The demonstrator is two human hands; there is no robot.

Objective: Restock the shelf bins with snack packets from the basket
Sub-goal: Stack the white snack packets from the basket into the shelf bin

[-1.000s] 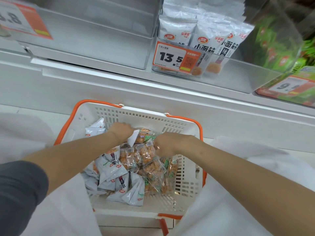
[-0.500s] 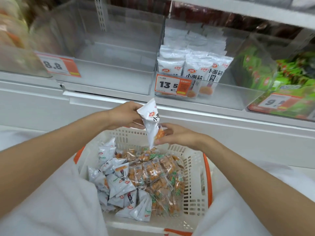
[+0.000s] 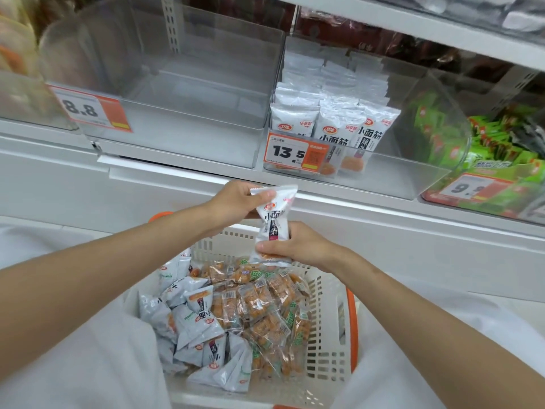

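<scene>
1. The clear bin tagged 8.8 stands just left of the bin tagged 13.5, which holds upright white packs.
2. The basket below holds white sachets and what look like clear, orange-filled ones.
3. One white packet is upright above the basket's far rim.
4. The left hand has its fingers pinching the packet's top; the right hand has its fingers curled round the bottom.

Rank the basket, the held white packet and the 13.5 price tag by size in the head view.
1. basket
2 and 3 unranked: white packet and 13.5 price tag look about alike, and the packet is nearer the camera.
</scene>
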